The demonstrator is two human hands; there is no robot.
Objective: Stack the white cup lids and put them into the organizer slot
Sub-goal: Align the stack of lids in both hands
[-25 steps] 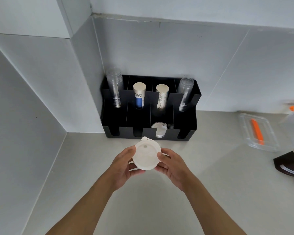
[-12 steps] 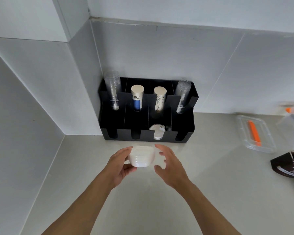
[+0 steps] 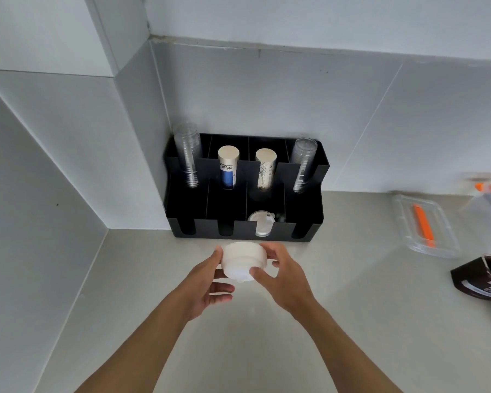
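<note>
A stack of white cup lids hangs above the counter, just in front of the black organizer. My left hand grips the stack's left side and my right hand grips its right side, thumb on the front. The stack is tipped so that its top faces me. A clear lid stands in the organizer's third front slot from the left; the other front slots look dark and I see nothing in them.
The organizer's back row holds two stacks of clear cups and two stacks of paper cups. A clear tray with an orange tool and a dark brown box lie at the right. Tiled walls close the corner at left.
The lid stack has turned from face-up to tipped toward me. My right hand, briefly off it, has closed on its right side again. The view has shifted down slightly.
</note>
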